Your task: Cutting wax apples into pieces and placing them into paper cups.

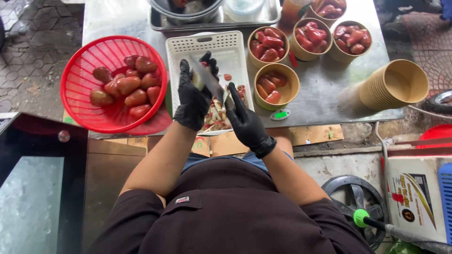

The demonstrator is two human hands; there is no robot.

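Note:
Both my hands wear black gloves over a white slotted tray [230,47]. My left hand [195,96] holds a pale piece of fruit [197,81]. My right hand [245,120] grips a knife [209,81] whose blade points up-left and rests against that piece. Fruit scraps [217,117] lie in the tray beneath my hands. A red basket [75,70] to the left holds several whole red fruits [128,85].
Several brown paper cups of cut red fruit [269,44] stand right of the tray, one partly filled [277,87]. A stack of empty paper cups [393,84] lies on its side at right. A metal tray with bowls [207,19] sits at the back.

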